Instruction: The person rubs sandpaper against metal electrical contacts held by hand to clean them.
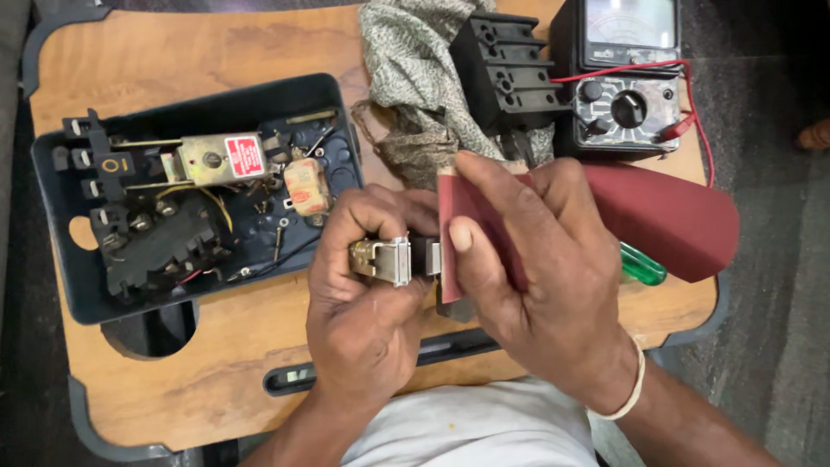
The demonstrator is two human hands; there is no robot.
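My left hand (363, 285) grips a small metal and black electrical part (385, 259) over the middle of a wooden lap table (216, 380). My right hand (545, 285) holds a folded sheet of dark red sandpaper (666, 220), with the thumb pressing its folded edge against the right end of the part. The two hands touch each other around the part. Most of the part's black end is hidden behind the sandpaper and my fingers.
An open dark blue switch box (337, 95) with contacts, wires and a coil lies at the left. A patterned cloth (406, 69), a black terminal block (506, 73) and an analog multimeter (622, 78) with red leads sit at the back. A green screwdriver handle (641, 266) lies at the right.
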